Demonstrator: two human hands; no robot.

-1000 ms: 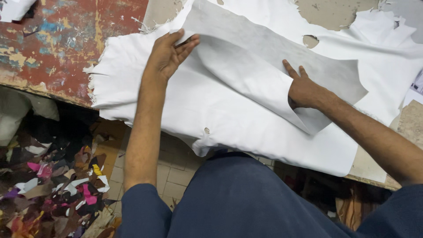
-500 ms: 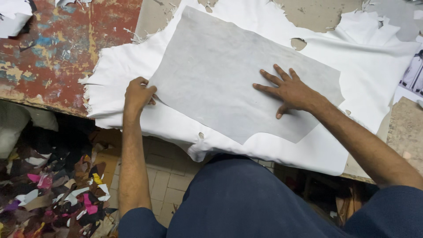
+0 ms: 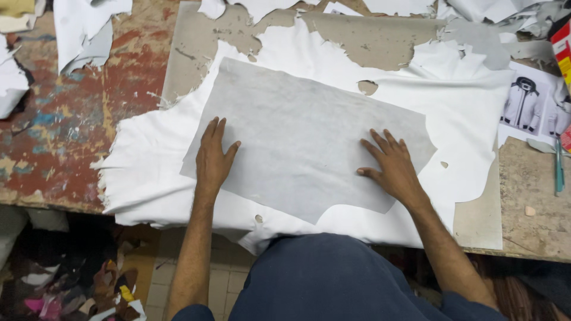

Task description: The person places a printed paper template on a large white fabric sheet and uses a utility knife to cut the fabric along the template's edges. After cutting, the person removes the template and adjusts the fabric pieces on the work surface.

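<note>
A grey pattern piece [image 3: 303, 131] lies flat on a large white hide [image 3: 464, 101] spread over the worktable. My left hand [image 3: 214, 156] presses palm down on the piece's left part, fingers apart. My right hand [image 3: 391, 163] rests flat on its right part, fingers spread. Neither hand grips anything. The hide's near edge hangs over the table front by my dark blue lap.
The worn painted table [image 3: 53, 137] shows red and blue patches at the left. White offcuts [image 3: 83, 27] lie at the far left. A jacket drawing on paper [image 3: 526, 101] and a teal tool [image 3: 559, 166] sit at the right. Coloured scraps [image 3: 71, 291] litter the floor.
The folded-over grey piece has been laid flat on the hide. My left hand moved from the hide's edge onto the piece; my right hand slid rightward.
</note>
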